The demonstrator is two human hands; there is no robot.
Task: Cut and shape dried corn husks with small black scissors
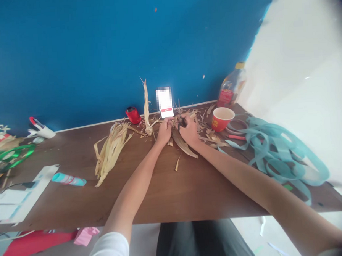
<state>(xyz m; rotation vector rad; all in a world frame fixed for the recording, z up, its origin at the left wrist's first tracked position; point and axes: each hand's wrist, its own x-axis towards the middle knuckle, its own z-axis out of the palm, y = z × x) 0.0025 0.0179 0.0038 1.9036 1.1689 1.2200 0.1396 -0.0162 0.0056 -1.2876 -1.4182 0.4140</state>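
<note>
My left hand pinches a dried tan husk, my right hand clenching a small black tool close by for control. Pale shredded husks lie to their left.

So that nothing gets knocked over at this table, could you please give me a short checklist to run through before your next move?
1. Dark tool held in the right hand: cannot tell what it is, as the fingers hide most of it.
2. Left hand: cannot tell what it holds.
3. Curved brown husk strip below the hands: not ok, it lies in the way among loose scraps.
4. Red paper cup: ok, upright and apart from the hands.
5. Teal ribbon strips: ok, well to the right of the hands.
</note>
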